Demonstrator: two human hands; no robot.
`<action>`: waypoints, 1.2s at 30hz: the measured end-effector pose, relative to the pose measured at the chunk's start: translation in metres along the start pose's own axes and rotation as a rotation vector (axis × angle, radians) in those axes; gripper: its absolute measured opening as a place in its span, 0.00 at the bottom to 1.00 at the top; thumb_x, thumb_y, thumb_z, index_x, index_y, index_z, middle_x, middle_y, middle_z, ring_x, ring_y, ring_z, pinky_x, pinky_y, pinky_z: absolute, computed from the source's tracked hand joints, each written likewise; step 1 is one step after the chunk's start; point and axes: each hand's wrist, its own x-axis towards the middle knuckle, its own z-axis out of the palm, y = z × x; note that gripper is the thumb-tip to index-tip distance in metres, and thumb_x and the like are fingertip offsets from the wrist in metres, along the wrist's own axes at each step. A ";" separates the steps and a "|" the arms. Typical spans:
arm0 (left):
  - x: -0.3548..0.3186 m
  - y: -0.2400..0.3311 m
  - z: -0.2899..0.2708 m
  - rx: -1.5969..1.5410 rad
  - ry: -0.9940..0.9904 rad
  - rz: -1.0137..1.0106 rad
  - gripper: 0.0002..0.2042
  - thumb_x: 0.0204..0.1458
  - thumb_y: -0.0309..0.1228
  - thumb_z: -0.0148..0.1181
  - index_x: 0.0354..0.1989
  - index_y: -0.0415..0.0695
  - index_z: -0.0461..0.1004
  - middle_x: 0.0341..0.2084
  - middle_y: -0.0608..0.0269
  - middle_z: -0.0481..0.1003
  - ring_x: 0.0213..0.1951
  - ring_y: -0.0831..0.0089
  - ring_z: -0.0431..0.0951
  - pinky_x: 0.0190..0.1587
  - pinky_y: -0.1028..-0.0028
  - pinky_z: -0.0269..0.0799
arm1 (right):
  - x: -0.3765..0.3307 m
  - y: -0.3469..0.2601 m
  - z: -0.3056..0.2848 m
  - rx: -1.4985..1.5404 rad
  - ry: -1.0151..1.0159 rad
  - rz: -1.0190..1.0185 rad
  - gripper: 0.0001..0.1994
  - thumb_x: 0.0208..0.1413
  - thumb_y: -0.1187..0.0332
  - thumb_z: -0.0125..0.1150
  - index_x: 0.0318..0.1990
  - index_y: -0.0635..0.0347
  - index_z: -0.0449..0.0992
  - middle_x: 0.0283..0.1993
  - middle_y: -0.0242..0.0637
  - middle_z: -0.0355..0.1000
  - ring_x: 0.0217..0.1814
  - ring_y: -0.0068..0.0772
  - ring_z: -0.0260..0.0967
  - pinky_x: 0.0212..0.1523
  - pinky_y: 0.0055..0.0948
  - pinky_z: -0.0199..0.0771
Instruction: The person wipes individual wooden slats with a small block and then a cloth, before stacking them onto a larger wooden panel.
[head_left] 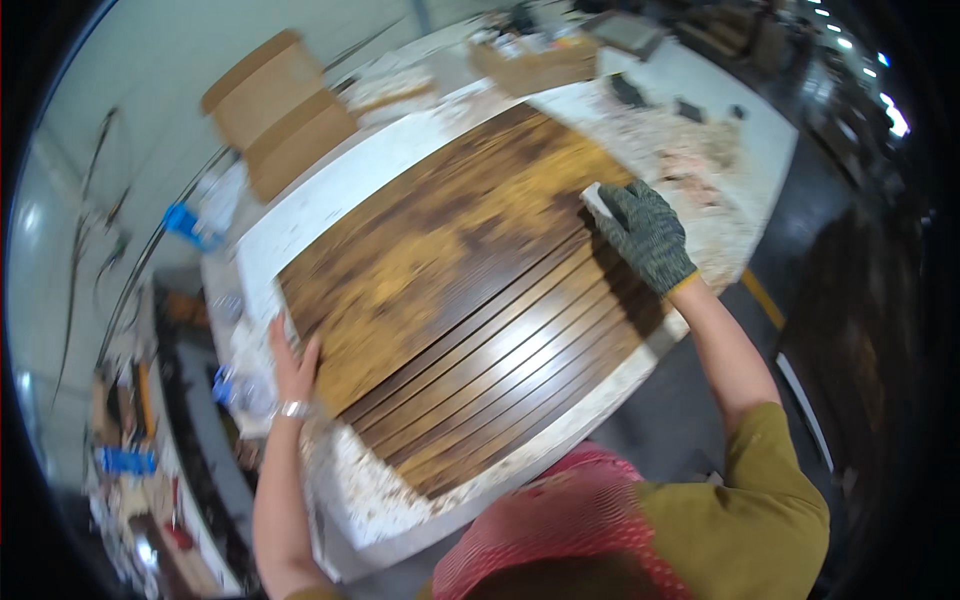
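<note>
A brown wooden panel (450, 230) lies tilted across the worktop, with patchy dark and golden stain on its far part and parallel grooves across its near part. My right hand (645, 235), in a dark grey-green knit glove, is closed on a small white pad (597, 202) at the panel's right side. Whether the pad is cloth or sponge I cannot make out. At the panel's left edge rests my bare left hand (292, 368), thumb and fingers apart, with a pale band around the wrist.
The white worktop (345, 185) is smeared with brown stain, most heavily at the right. An opened cardboard box (290, 130) stands at the far left, and a carton of small items (535, 65) at the back. Blue-marked plastic bottles (240, 388) lie along the left side.
</note>
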 end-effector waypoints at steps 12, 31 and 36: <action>0.016 0.040 0.020 -0.361 -0.175 -0.487 0.41 0.51 0.50 0.56 0.65 0.38 0.45 0.58 0.46 0.62 0.58 0.58 0.64 0.59 0.69 0.57 | -0.055 -0.295 0.072 0.345 -0.251 -0.714 0.13 0.46 0.64 0.56 0.39 0.58 0.71 0.30 0.40 0.66 0.31 0.39 0.67 0.32 0.37 0.66; 0.015 0.014 0.029 -0.392 -0.133 -0.352 0.43 0.51 0.50 0.56 0.66 0.36 0.43 0.63 0.42 0.52 0.64 0.55 0.53 0.64 0.68 0.48 | -0.036 -0.087 0.022 -0.018 -0.056 -0.098 0.15 0.47 0.72 0.50 0.45 0.62 0.69 0.32 0.46 0.67 0.34 0.43 0.66 0.35 0.41 0.68; 0.013 -0.001 0.026 -0.442 -0.163 -0.336 0.37 0.54 0.45 0.54 0.66 0.37 0.45 0.62 0.48 0.55 0.62 0.61 0.57 0.63 0.70 0.49 | -0.036 -0.148 0.035 0.292 -0.318 -0.360 0.11 0.48 0.74 0.48 0.41 0.57 0.70 0.32 0.42 0.68 0.33 0.41 0.68 0.35 0.41 0.70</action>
